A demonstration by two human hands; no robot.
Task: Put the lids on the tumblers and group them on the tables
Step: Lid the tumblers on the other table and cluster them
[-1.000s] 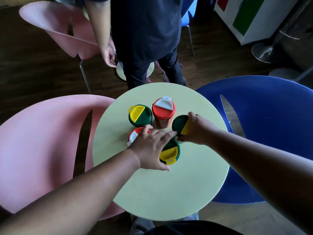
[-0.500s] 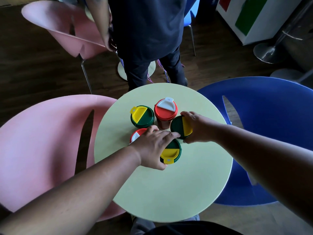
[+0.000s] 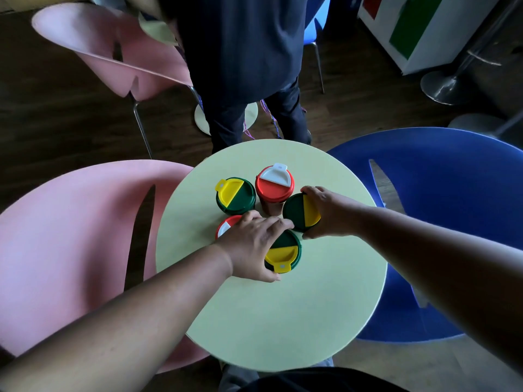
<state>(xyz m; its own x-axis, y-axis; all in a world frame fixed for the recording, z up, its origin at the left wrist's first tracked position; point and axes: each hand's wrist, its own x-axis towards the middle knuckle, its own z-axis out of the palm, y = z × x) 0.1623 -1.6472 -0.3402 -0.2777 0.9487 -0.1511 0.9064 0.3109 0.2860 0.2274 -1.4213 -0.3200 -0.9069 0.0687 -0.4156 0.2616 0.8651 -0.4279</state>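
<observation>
Right hand (image 3: 325, 215) has nudged its green tumbler (image 3: 297, 212) closer to the red tumbler (image 3: 274, 183), fingers curled round the lid. Left hand (image 3: 252, 244) lies spread over two lids (flat). Push gently, keep tumblers upright.

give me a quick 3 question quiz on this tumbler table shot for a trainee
1. How many lidded tumblers stand on the round table?
2. True or false: the right hand grips a tumbler with a red and white lid.
3. Which hand lies across two tumblers at once? A) left hand B) right hand C) neither

Key
1. Five: three with green and yellow lids, two with red and white lids.
2. False; the tumbler in the right hand has a green and yellow lid.
3. A; it covers part of the near green tumbler and the near red tumbler.
</observation>
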